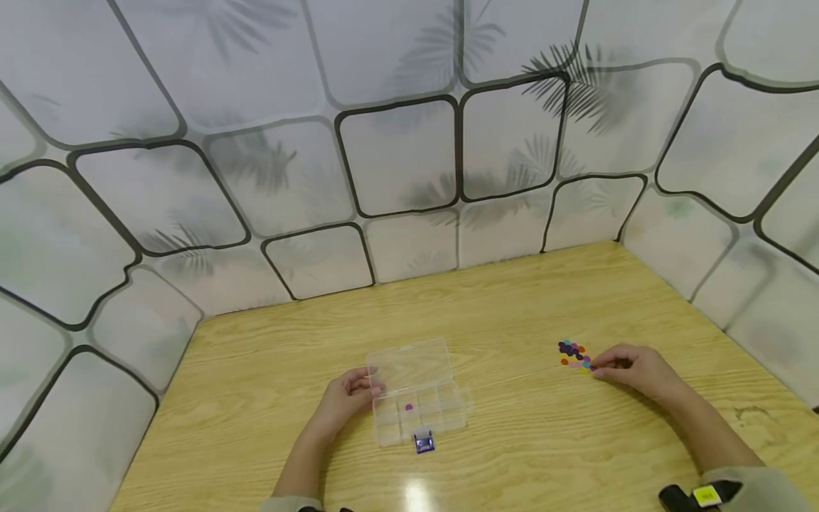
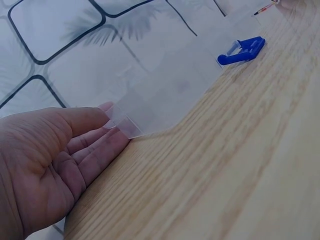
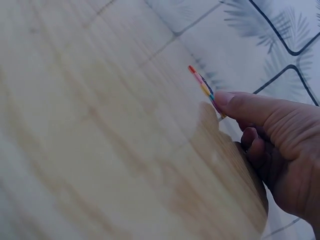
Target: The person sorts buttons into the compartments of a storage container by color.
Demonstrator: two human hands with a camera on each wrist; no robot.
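A clear plastic compartment box (image 1: 387, 429) lies on the table with its transparent lid (image 1: 409, 366) folded back. One magenta disc (image 1: 409, 407) is inside a compartment. My left hand (image 1: 348, 395) holds the box's left side, thumb (image 2: 90, 120) on the near face and fingers behind. A small blue plastic piece (image 1: 424, 442), perhaps a latch, sits against the box's front edge. To the right, my right hand (image 1: 643, 371) pinches a purple disc at the edge of a cluster of small coloured discs (image 1: 572, 352); its other fingers curl under in the right wrist view.
The wood-grain table (image 1: 307, 341) meets a patterned wall covering (image 1: 409, 156) at the back and both sides. Bare tabletop lies between the box and the discs. A dark wrist device (image 1: 700, 496) with a yellow label is on the right sleeve.
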